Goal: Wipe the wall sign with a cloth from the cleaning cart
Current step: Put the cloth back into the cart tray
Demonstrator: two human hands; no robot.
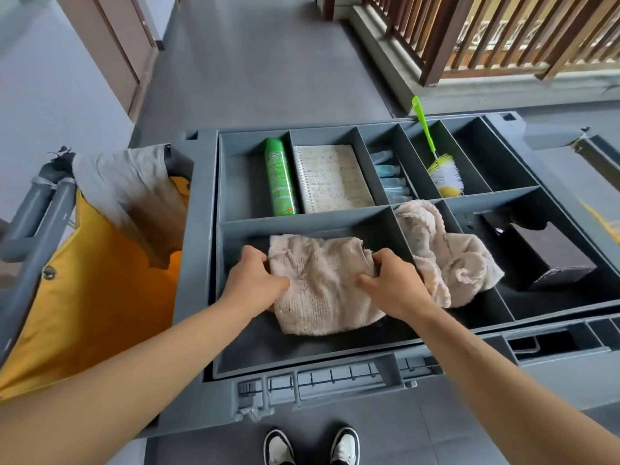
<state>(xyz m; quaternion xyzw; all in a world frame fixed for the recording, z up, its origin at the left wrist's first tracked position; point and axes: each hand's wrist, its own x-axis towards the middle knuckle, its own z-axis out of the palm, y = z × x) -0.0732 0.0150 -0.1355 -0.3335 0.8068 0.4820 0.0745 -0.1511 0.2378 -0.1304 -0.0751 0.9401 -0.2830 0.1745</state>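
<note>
Left hand: fingers curled and clenched on the left edge of the cloth, thumb pressed onto its upper face. Right hand: likewise clenched on the cloth's right edge, with a fold bunched under the fingers. Both forearms are bare.

The cloth is pale pink terry, nubby in texture, slightly soiled, roughly rectangular with rumpled edges. Its long axis runs from the far edge of its compartment toward the near edge, and the near end droops onto the compartment floor. It lies in the large near-left compartment of the cleaning cart tray, toward that compartment's right side.

The tray is grey moulded plastic, divided by upright walls. In the compartment just right of the cloth, a second towel of the same pink terry lies crumpled, draped over the dividing wall. In the near-right compartment stands a dark box. In the far row, from the left: a green spray can lying lengthwise; a spiral-bound notebook with handwriting, lying flat; a narrow compartment of small bluish tubes; and a bottle brush with a green handle propped against the far rim, white and yellow bristles down.

At the cart's left edge hangs a yellow bag, with a grey cloth draped over its frame.
</note>
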